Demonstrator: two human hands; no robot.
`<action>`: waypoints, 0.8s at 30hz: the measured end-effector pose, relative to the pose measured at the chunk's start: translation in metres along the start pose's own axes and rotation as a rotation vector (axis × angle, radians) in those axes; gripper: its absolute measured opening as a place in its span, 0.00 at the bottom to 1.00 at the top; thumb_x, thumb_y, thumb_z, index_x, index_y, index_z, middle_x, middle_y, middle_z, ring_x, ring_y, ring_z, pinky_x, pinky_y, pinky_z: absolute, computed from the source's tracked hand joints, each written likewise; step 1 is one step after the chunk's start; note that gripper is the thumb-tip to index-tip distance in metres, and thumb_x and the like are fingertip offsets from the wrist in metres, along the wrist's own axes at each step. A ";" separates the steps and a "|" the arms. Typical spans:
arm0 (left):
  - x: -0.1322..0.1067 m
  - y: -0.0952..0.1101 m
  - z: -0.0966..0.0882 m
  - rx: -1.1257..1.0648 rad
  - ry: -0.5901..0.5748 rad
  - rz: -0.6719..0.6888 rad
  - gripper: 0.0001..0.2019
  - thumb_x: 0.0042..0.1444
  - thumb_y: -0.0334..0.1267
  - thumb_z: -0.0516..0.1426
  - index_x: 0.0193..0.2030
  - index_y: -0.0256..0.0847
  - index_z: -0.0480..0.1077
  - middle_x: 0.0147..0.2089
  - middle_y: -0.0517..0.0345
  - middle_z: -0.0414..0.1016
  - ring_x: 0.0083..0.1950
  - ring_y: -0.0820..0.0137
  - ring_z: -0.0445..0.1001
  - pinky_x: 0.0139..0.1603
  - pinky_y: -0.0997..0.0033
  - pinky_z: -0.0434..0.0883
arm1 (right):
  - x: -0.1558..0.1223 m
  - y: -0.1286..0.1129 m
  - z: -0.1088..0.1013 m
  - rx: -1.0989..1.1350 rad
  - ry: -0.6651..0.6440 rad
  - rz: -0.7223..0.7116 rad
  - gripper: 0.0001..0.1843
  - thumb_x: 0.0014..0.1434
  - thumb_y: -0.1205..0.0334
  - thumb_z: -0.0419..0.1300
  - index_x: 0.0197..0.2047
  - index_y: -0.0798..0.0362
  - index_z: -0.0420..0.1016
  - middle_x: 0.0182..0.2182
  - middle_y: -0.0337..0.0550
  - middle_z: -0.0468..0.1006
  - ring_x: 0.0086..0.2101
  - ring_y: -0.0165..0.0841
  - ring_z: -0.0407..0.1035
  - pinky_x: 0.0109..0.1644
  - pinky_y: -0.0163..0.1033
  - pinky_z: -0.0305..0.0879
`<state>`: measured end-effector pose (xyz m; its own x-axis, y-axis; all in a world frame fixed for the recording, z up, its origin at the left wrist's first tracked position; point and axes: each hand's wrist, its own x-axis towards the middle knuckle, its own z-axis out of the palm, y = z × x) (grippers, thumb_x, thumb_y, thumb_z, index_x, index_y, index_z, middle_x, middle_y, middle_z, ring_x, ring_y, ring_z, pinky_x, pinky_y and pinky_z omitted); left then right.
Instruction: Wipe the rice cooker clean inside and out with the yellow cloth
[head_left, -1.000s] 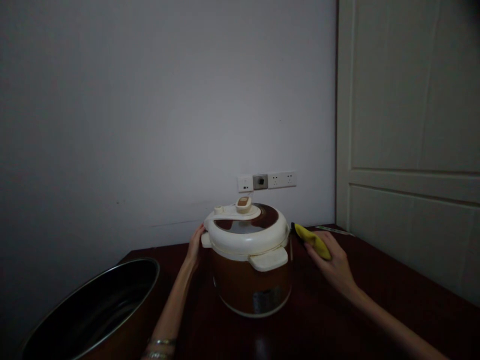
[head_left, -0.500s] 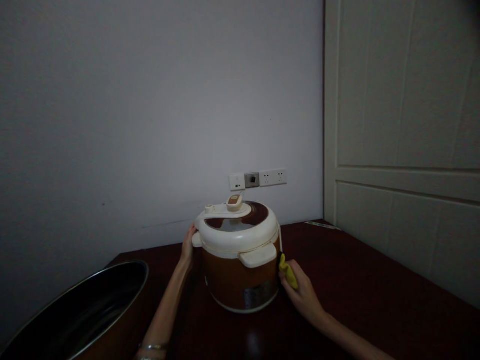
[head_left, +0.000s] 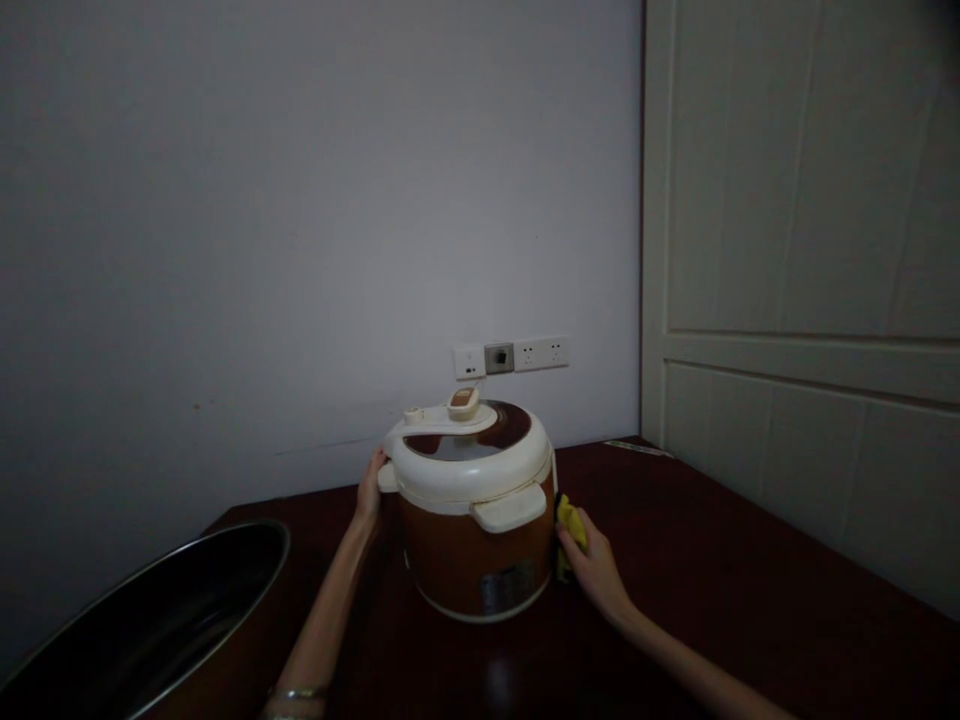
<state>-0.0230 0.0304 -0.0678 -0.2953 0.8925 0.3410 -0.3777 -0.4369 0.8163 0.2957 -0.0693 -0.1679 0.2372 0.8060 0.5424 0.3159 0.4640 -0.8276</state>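
A brown and white electric pressure cooker (head_left: 480, 545) stands upright on the dark red table, its lid closed. My left hand (head_left: 370, 492) grips its left side beside a white handle, the fingers partly hidden behind the body. A bracelet circles that wrist. On the other side, my right hand (head_left: 595, 565) is closed around a crumpled yellow cloth (head_left: 571, 522) with a dark edge, which it presses against the cooker's right wall. Part of the cloth hangs below the fingers.
A large pan or pot with a dark inside (head_left: 172, 610) stands at the lower left, close to my left forearm. Wall sockets (head_left: 541, 353) sit behind the cooker. A pale panelled door or cabinet (head_left: 810, 440) borders the dark red table (head_left: 720, 570) on the right.
The view has shifted slightly. My right hand has turned a little at the cooker's right side, and more cloth shows below its fingers. My left hand keeps its hold; the cooker stays in place.
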 end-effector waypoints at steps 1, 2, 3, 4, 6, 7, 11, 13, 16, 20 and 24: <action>0.000 0.000 0.000 -0.005 0.002 -0.001 0.21 0.42 0.47 0.62 0.41 0.38 0.74 0.44 0.54 0.78 0.48 0.62 0.74 0.48 0.68 0.67 | -0.005 -0.007 0.001 0.000 -0.016 -0.038 0.17 0.58 0.46 0.54 0.35 0.52 0.66 0.28 0.41 0.72 0.28 0.34 0.66 0.32 0.36 0.64; -0.001 -0.001 -0.001 -0.006 0.006 -0.002 0.21 0.42 0.47 0.62 0.42 0.38 0.74 0.43 0.55 0.78 0.47 0.62 0.74 0.47 0.68 0.67 | -0.008 -0.016 0.001 0.006 -0.033 -0.085 0.15 0.59 0.48 0.54 0.35 0.52 0.66 0.27 0.40 0.71 0.28 0.32 0.65 0.31 0.35 0.63; 0.000 -0.001 -0.001 -0.003 0.011 0.000 0.21 0.43 0.48 0.62 0.42 0.38 0.74 0.43 0.55 0.78 0.47 0.62 0.74 0.48 0.68 0.67 | -0.007 -0.026 0.001 0.016 -0.044 -0.133 0.13 0.59 0.49 0.54 0.34 0.52 0.66 0.27 0.39 0.70 0.28 0.32 0.65 0.31 0.34 0.63; 0.000 -0.002 -0.003 0.002 0.012 0.006 0.21 0.43 0.48 0.62 0.43 0.38 0.74 0.44 0.55 0.78 0.47 0.63 0.74 0.48 0.68 0.67 | -0.004 -0.037 0.002 0.032 -0.047 -0.172 0.12 0.60 0.51 0.54 0.35 0.52 0.65 0.27 0.39 0.69 0.28 0.31 0.64 0.31 0.34 0.63; 0.001 -0.003 -0.005 0.019 0.004 0.019 0.21 0.44 0.47 0.62 0.44 0.39 0.74 0.45 0.55 0.78 0.49 0.62 0.73 0.50 0.68 0.66 | 0.008 -0.055 0.001 0.060 -0.007 -0.210 0.12 0.60 0.51 0.54 0.34 0.52 0.65 0.27 0.38 0.68 0.27 0.30 0.63 0.30 0.33 0.62; 0.002 -0.004 -0.006 0.026 -0.002 0.022 0.21 0.45 0.47 0.62 0.44 0.38 0.74 0.46 0.54 0.78 0.50 0.62 0.73 0.51 0.67 0.66 | 0.016 -0.060 0.001 0.066 0.029 -0.210 0.12 0.60 0.51 0.55 0.34 0.51 0.65 0.26 0.37 0.67 0.26 0.30 0.62 0.30 0.33 0.61; 0.006 -0.007 -0.009 0.040 -0.011 0.014 0.22 0.45 0.47 0.61 0.45 0.38 0.74 0.45 0.53 0.78 0.52 0.60 0.72 0.52 0.64 0.65 | 0.039 -0.049 -0.002 0.070 0.131 -0.137 0.15 0.58 0.47 0.55 0.34 0.52 0.65 0.26 0.38 0.69 0.27 0.31 0.64 0.31 0.34 0.62; 0.006 -0.008 -0.009 0.043 -0.015 0.014 0.22 0.45 0.48 0.61 0.46 0.37 0.74 0.45 0.53 0.78 0.52 0.59 0.72 0.53 0.63 0.65 | 0.035 -0.029 -0.002 0.066 0.118 -0.057 0.18 0.57 0.44 0.55 0.35 0.53 0.67 0.29 0.41 0.72 0.29 0.33 0.66 0.33 0.36 0.64; 0.008 -0.009 -0.009 0.045 -0.010 0.025 0.22 0.44 0.48 0.61 0.45 0.38 0.74 0.46 0.53 0.78 0.54 0.59 0.71 0.54 0.63 0.64 | 0.011 -0.004 0.000 0.039 0.053 0.057 0.22 0.54 0.41 0.55 0.36 0.54 0.68 0.31 0.46 0.75 0.31 0.36 0.69 0.34 0.38 0.66; 0.011 -0.010 -0.011 0.057 0.014 0.041 0.21 0.43 0.48 0.61 0.43 0.38 0.75 0.47 0.52 0.77 0.55 0.59 0.70 0.56 0.63 0.63 | -0.022 -0.011 0.007 0.042 -0.012 0.018 0.19 0.56 0.45 0.55 0.36 0.53 0.69 0.30 0.44 0.75 0.30 0.34 0.69 0.33 0.36 0.66; 0.014 -0.011 -0.013 0.073 0.026 0.053 0.21 0.43 0.47 0.62 0.43 0.37 0.75 0.46 0.52 0.77 0.54 0.58 0.70 0.55 0.63 0.64 | -0.006 -0.052 0.010 0.165 0.028 -0.041 0.17 0.58 0.46 0.55 0.37 0.53 0.68 0.30 0.42 0.74 0.31 0.34 0.68 0.35 0.35 0.66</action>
<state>-0.0343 0.0461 -0.0787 -0.3365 0.8647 0.3729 -0.2964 -0.4731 0.8296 0.2685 -0.0946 -0.1297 0.2534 0.7757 0.5780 0.1717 0.5519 -0.8160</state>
